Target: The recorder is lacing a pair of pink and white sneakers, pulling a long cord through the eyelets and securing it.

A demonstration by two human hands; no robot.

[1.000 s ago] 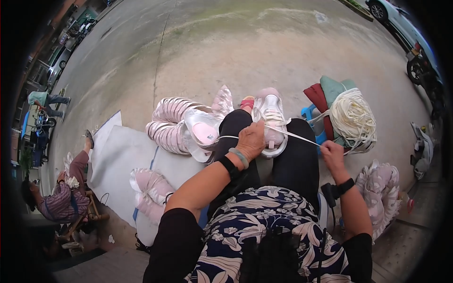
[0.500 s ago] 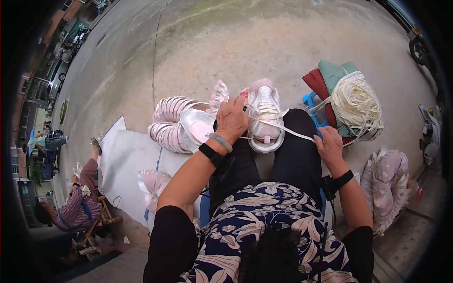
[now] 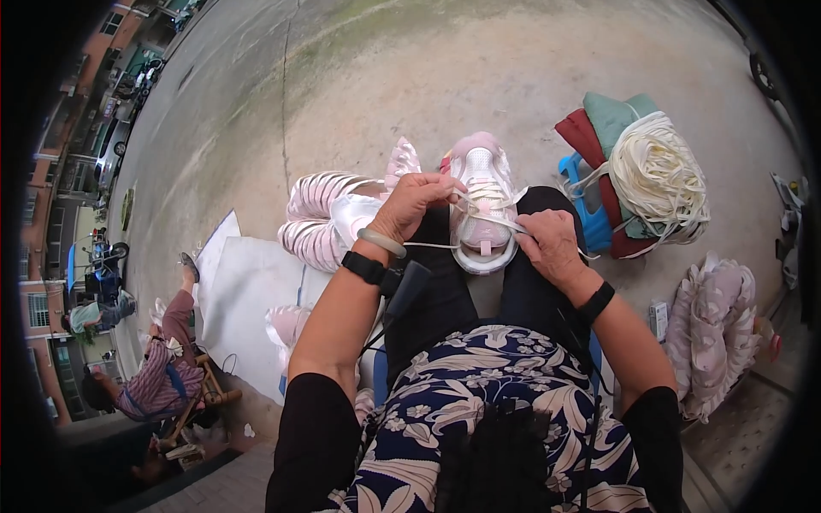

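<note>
A pink and white sneaker (image 3: 484, 205) lies between my knees, toe pointing away from me, with cream shoelace crossing its front. At the shoe's left side, my left hand (image 3: 422, 198) pinches the shoelace near the upper eyelets. My right hand (image 3: 554, 244) is closed on a flat stretch of shoelace (image 3: 503, 224) that runs across the shoe's tongue; a loose end hangs past that hand over my right thigh. Just left of the shoe, striped pink and white shoe parts (image 3: 318, 212) are stacked, with a white piece beside my left wrist.
To the right, a bundle of cream laces (image 3: 660, 171) rests on green and red cloth, beside a blue plastic stool (image 3: 585, 205). More pink shoe parts (image 3: 711, 333) are bundled at lower right. White sheeting (image 3: 248, 299) covers ground at left; a seated person (image 3: 158, 380) is beyond it.
My right hand has moved left and inward from my thigh to the shoe's edge, drawing the lace across. My left hand has shifted slightly, with its fingers now at the eyelets.
</note>
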